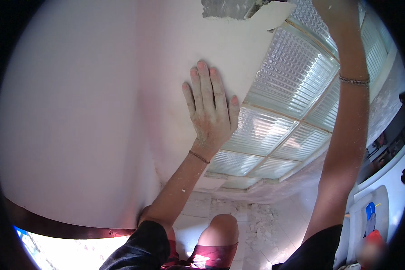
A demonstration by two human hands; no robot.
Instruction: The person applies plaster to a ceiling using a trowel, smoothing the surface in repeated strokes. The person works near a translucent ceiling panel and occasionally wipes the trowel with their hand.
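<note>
While your left hand (210,117) lies palm-flat on white wall covering (236,49), fingers lightly spread, step in hand looks like bracing; above it, grey patch (227,7) exposed where covering is torn, then ragged flap (274,14), beside glass blocks (292,67); far right, right hand (338,11) raised over blocks, fingers cut off, can't tell grip; next move seems to call for steady left palm, gentle handling of flap
</note>
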